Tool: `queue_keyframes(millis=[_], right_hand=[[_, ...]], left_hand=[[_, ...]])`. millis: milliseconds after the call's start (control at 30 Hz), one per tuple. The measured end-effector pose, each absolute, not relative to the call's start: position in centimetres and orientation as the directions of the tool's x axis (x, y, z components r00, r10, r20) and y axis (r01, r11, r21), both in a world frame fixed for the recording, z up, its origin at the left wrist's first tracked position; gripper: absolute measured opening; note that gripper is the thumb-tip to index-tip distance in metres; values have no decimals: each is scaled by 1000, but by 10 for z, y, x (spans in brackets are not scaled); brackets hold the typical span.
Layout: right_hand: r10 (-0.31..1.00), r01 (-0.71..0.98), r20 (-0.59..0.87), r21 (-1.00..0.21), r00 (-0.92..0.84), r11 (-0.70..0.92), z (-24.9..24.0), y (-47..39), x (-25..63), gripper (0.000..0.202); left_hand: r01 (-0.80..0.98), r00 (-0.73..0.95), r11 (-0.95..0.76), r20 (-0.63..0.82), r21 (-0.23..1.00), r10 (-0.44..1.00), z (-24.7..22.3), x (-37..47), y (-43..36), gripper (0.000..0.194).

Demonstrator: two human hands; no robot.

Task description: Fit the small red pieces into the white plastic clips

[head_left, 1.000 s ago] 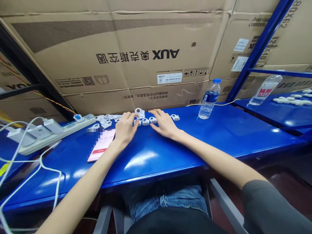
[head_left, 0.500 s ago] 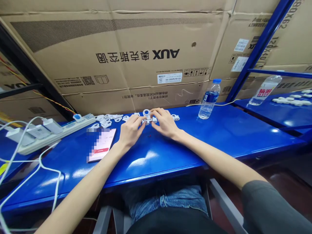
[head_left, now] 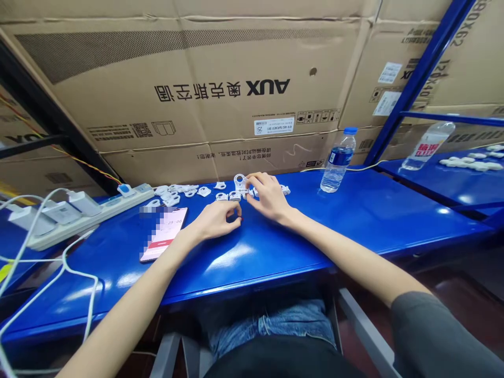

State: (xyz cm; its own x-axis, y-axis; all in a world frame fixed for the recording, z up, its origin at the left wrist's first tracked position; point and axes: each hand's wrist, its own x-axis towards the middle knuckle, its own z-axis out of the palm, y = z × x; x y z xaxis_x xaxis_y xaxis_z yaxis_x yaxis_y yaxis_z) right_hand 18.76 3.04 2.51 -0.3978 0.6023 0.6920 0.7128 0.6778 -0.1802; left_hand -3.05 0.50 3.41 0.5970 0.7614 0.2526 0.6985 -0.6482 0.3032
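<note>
A white plastic piece with a ring (head_left: 240,181) stands up between the fingers of my right hand (head_left: 270,197), which pinches it at its right side. My left hand (head_left: 220,218) is lower and to the left, resting near the blue table top, thumb and index finger curled close together at a tiny red bit (head_left: 242,219). Whether that bit is gripped is too small to tell. Just behind my left hand are small white pieces (head_left: 221,196). More white ringed pieces (head_left: 172,198) are scattered at the table's back left, and one (head_left: 285,190) shows past my right hand.
A phone (head_left: 167,231) lies left of my left hand. A power strip (head_left: 114,207) with chargers and white cables fills the left side. A water bottle (head_left: 337,160) stands at the back right, another (head_left: 429,146) beyond the blue frame. Cardboard boxes (head_left: 220,52) wall the back.
My left hand has left the white piece and moved down toward me to the red bit on the table. My right hand keeps the ringed piece, now slightly higher.
</note>
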Motion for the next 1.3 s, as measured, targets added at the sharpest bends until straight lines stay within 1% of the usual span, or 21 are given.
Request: queue_keyframes(millis=[67, 133, 233, 300, 367, 467, 533, 633, 933, 1133, 1300], right_hand=[[609, 716, 686, -182, -398, 674, 26, 30, 187, 18], [607, 716, 685, -178, -403, 676, 25, 29, 187, 18], [606, 712, 679, -172, -414, 680, 25, 29, 186, 19], [610, 714, 674, -172, -417, 678, 24, 30, 186, 19], [610, 717, 674, -169, -417, 676, 24, 30, 187, 19], [602, 715, 678, -160, -422, 681, 23, 31, 187, 18], [598, 711, 678, -156, -428, 686, 23, 31, 187, 17], [601, 707, 670, -159, -435, 689, 22, 30, 186, 17], [581, 695, 664, -128, -470, 708, 20, 29, 183, 18], [561, 683, 675, -115, -479, 721, 19, 28, 181, 17], [558, 675, 670, -115, -489, 729, 21, 27, 181, 17]], left_hand=[[721, 602, -636, 205, 275, 772, 33, -31, 5, 10], [729, 607, -637, 194, 250, 771, 32, -32, 5, 10], [723, 623, -655, 203, 221, 756, 30, -31, 6, 8], [719, 625, -665, 229, 202, 746, 30, -31, 6, 11], [730, 596, -658, 301, 182, 744, 30, -30, 7, 14], [768, 474, -616, 493, 175, 730, 34, -29, 6, 17], [780, 383, -598, 613, 186, 691, 37, -29, 6, 19], [786, 303, -589, 711, 190, 634, 38, -28, 5, 22], [832, 209, -518, 753, 198, 623, 34, -26, 6, 25], [840, 248, -518, 734, 161, 632, 33, -27, 6, 27], [824, 284, -550, 737, 140, 614, 34, -26, 5, 27]])
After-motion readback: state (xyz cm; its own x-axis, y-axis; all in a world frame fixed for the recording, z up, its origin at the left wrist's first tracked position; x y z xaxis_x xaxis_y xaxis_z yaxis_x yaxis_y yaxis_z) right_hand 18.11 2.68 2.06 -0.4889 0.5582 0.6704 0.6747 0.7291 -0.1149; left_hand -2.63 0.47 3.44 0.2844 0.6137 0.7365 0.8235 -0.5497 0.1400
